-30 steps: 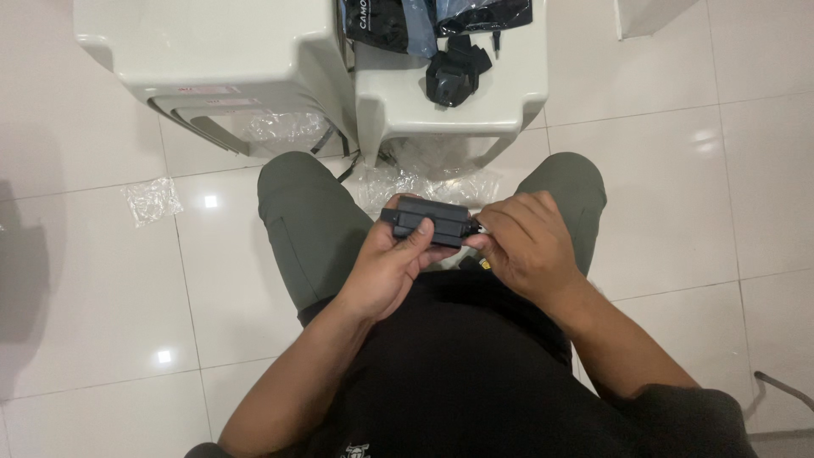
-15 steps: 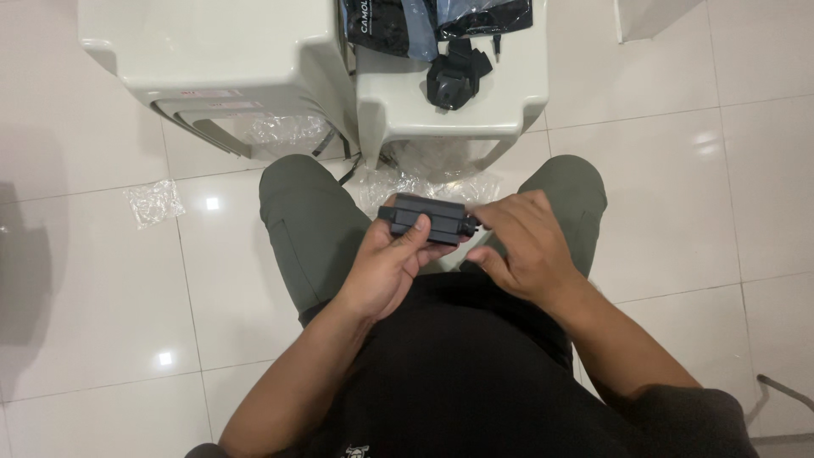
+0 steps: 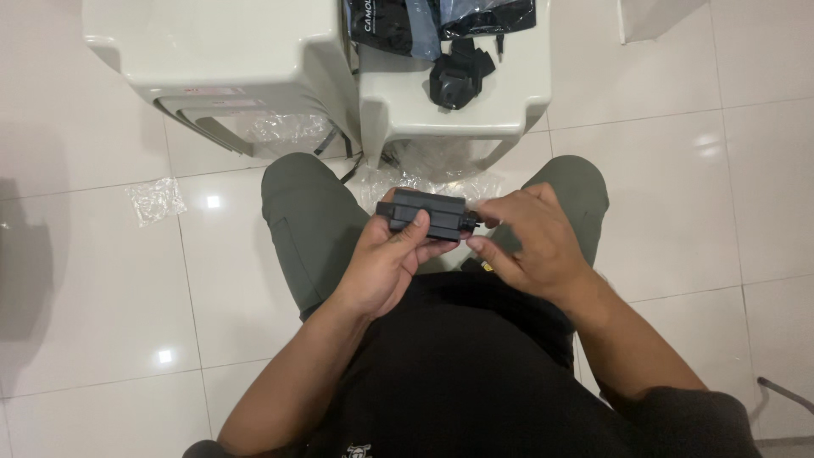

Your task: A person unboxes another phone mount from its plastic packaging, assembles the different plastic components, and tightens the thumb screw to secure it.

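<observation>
1. Plastic scrap (image 3: 156,200): crumpled clear film on the white floor tiles, well left of the person's knee. Same spot as a second ago.
2. Large stool (image 3: 212,64): pale plastic, upper left. Clear wrap (image 3: 280,129) lies under its front edge. No change.
3. Small stool (image 3: 509,93): pale plastic, just right of the large one. On its top, a black part (image 3: 458,78) and dark bags (image 3: 441,17) at the far edge. More clear film (image 3: 432,170) on the floor beneath it. Nothing here has moved.
4. Left hand (image 3: 386,263): fingers closed around the black box (image 3: 426,214), thumb laid across its near face. The grip matches the earlier pictures; the box has kept its place above the lap, between the knees.
5. Black box: small, rectangular, dark, held level in front of the body, long side across the view.
6. Right hand (image 3: 530,242): at the box's right end, thumb and forefinger pinched together on a small dark stub there. A second ago these fingers sat lower, near a small yellow-tipped piece (image 3: 487,266); they have since closed up on the box's end. By my judgement, the work has gone from steadying to fitting or pulling something at that end; which one, the view does not show.
7. Yellow-tipped piece: just below the right fingertips; what it belongs to cannot be told.
</observation>
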